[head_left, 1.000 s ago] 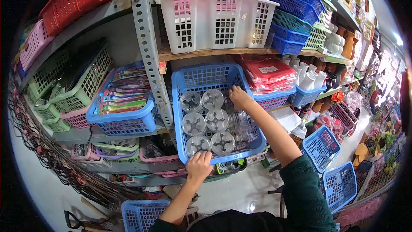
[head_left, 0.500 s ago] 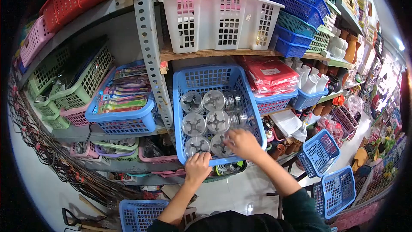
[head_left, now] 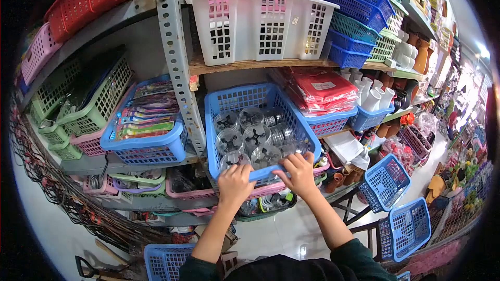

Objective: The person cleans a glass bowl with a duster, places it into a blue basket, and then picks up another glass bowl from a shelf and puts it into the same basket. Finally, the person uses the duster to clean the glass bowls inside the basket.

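Note:
A blue plastic basket [head_left: 239, 100] is on the middle shelf, its front edge towards me and tipped slightly up. Inside it lie several clear round containers [head_left: 257, 136] showing dark cross-shaped pieces, with more clear ones on their sides at the right. My left hand [head_left: 236, 181] is closed over the front left of the rim. At the front right corner, my right hand [head_left: 299, 173] grips the same rim, thumb in front and fingers over the top.
To the left, past a perforated metal post [head_left: 179, 57], sits a basket of toothbrushes [head_left: 146, 148]. Red packages [head_left: 320, 86] stand close on the right. A white crate [head_left: 263, 31] occupies the shelf above. Blue baskets [head_left: 385, 182] are at lower right.
My right hand has moved from over the containers to the front right rim. The basket's front has risen slightly, and the containers sit lower and further back in it.

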### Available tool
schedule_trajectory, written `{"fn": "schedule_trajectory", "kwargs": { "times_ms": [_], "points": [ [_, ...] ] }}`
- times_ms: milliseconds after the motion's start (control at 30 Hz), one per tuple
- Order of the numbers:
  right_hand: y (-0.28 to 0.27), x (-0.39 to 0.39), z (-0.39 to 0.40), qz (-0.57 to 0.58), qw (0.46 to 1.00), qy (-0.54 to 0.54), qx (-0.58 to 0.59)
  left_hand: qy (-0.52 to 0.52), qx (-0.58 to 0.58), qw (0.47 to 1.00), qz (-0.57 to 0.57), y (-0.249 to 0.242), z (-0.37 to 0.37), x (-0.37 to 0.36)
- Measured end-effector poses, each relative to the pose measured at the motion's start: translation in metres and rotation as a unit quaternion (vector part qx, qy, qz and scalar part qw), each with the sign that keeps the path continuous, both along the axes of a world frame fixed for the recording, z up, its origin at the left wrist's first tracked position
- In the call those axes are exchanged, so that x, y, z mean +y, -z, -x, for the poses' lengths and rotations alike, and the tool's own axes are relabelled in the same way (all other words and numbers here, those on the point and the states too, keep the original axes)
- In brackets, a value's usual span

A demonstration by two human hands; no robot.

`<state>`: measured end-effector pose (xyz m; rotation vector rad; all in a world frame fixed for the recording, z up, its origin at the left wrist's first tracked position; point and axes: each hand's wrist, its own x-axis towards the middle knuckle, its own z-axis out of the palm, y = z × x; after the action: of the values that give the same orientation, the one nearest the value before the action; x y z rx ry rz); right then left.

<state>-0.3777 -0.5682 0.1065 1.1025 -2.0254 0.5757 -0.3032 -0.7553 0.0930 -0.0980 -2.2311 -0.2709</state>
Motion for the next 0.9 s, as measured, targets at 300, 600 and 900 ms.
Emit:
{"fn": "schedule_trajectory", "kwargs": {
  "times_ms": [300, 600, 900],
  "points": [
    [0.001, -0.021, 0.037, 0.044, 0.998, 0.010, -0.046, -0.004, -0.019, 1.000, 0.005, -0.012, 0.031, -0.012],
    [0.024, -0.003, 0.007, 0.081, 0.988, -0.004, -0.133, 0.033, 0.064, 0.997, -0.018, 0.020, 0.031, 0.037],
    [0.067, 0.118, -0.071, 0.209, 0.942, 0.141, -0.223, 0.361, 0.025, 0.919, -0.157, 0.061, 0.034, 0.190]
  ]
}}
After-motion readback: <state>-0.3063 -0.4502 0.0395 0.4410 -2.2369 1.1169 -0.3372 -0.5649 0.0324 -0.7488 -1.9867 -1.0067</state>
